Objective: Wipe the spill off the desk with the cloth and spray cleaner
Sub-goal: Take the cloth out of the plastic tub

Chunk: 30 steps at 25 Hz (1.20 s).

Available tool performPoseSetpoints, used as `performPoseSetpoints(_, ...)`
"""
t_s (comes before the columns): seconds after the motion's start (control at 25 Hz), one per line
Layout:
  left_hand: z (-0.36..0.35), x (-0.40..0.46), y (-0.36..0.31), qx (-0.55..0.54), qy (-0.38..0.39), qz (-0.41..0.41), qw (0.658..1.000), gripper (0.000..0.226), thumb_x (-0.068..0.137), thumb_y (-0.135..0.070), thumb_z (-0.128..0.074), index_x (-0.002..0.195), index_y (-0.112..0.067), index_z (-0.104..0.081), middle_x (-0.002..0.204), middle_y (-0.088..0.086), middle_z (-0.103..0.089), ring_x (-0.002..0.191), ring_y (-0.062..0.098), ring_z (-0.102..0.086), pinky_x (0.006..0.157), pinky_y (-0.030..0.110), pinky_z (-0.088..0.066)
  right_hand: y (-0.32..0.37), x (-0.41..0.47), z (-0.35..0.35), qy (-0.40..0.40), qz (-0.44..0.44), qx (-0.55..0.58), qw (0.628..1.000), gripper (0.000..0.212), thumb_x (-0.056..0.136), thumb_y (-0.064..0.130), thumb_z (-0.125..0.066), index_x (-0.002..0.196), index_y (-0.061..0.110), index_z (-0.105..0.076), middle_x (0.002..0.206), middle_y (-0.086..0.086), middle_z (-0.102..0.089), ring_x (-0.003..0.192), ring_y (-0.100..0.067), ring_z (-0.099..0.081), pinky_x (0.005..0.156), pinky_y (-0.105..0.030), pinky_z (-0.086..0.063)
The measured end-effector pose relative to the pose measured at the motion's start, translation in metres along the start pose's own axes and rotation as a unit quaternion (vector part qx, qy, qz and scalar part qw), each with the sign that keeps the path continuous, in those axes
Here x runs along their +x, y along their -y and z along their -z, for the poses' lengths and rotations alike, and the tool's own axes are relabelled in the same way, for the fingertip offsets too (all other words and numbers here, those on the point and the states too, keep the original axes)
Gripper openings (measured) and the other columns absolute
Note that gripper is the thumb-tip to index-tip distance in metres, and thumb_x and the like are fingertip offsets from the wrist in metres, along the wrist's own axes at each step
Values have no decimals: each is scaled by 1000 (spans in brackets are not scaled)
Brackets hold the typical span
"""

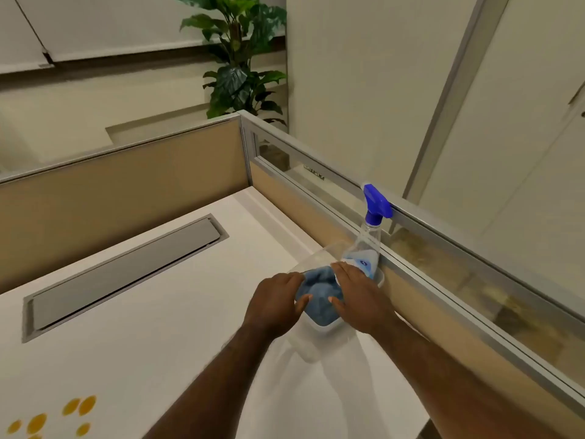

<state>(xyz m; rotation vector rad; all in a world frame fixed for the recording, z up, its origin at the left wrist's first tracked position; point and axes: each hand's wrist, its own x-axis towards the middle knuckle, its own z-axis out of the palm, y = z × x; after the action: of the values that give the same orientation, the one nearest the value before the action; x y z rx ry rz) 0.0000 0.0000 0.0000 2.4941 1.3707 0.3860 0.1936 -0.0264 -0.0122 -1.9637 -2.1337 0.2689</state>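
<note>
A blue cloth [318, 296] lies crumpled inside a clear plastic bin [319, 253] on the white desk [177, 327]. A clear spray bottle [368, 245] with a blue trigger head stands upright in the far end of the same bin. My left hand [277, 304] rests on the bin's left rim with its fingers touching the cloth. My right hand [356, 293] lies over the bin's right side, between the cloth and the bottle, thumb on the cloth. Several orange spill drops [76, 407] sit at the desk's near left corner.
A grey cable flap [126, 274] is set into the desk on the left. Tan partition panels [126, 191] with metal rails wall the desk at the back and right. A leafy plant [237, 58] stands behind the corner.
</note>
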Motion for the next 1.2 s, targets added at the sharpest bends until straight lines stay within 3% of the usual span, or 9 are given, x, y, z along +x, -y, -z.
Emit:
performPoseSetpoints(0.16, -8, 24, 0, 1, 16, 13, 1000, 38, 93, -39, -49, 128, -26, -55, 121, -3, -67, 103, 19, -63, 89, 27, -43, -6, 29, -10, 58, 0, 62, 996, 66, 92, 25, -54, 148, 10, -22, 156, -10, -25, 143, -27, -24, 114, -37, -24)
performPoseSetpoints(0.32, -20, 43, 1, 52, 47, 28, 997, 27, 86, -31, -52, 113, -28, -57, 105, -8, -66, 91, 17, -59, 79, 28, -40, -10, 62, -25, 111, -4, 74, 991, 61, 88, 19, -60, 140, 2, -33, 146, -18, -36, 134, -32, -33, 110, -40, -30)
performPoseSetpoints(0.56, -34, 58, -3, 135, 60, 49, 988, 20, 91, -32, -45, 106, -26, -55, 102, -4, -64, 95, 21, -47, 78, 33, -29, -15, 87, -41, 208, -26, 28, 977, 47, 94, 40, -51, 130, 11, -42, 133, -12, -52, 119, -25, -53, 105, -36, -41)
performPoseSetpoints(0.8, -39, 63, -9, 172, 67, 57, 981, 28, 87, -24, -54, 114, -24, -53, 104, -2, -63, 96, 22, -46, 77, 33, -26, -15, 95, -43, 208, -31, 21, 978, 44, 90, 37, -60, 123, 9, -47, 123, -13, -59, 110, -27, -59, 96, -36, -47)
performPoseSetpoints(1.0, -45, 76, -10, 227, 90, 15, 970, 38, 80, -21, -63, 116, -24, -51, 109, -3, -63, 95, 24, -51, 75, 34, -25, -12, 92, -37, 225, -58, 36, 972, 46, 88, 31, -65, 123, 8, -45, 120, -13, -59, 107, -27, -59, 90, -32, -48)
performPoseSetpoints(1.2, -38, 103, -17, 242, 191, -18, 951, 66, 79, -31, -72, 136, -26, -40, 132, -4, -56, 111, 25, -51, 88, 37, -35, -10, 78, -38, 252, -70, 58, 963, 43, 96, 35, -50, 128, 8, -45, 129, -16, -55, 116, -31, -55, 106, -42, -41)
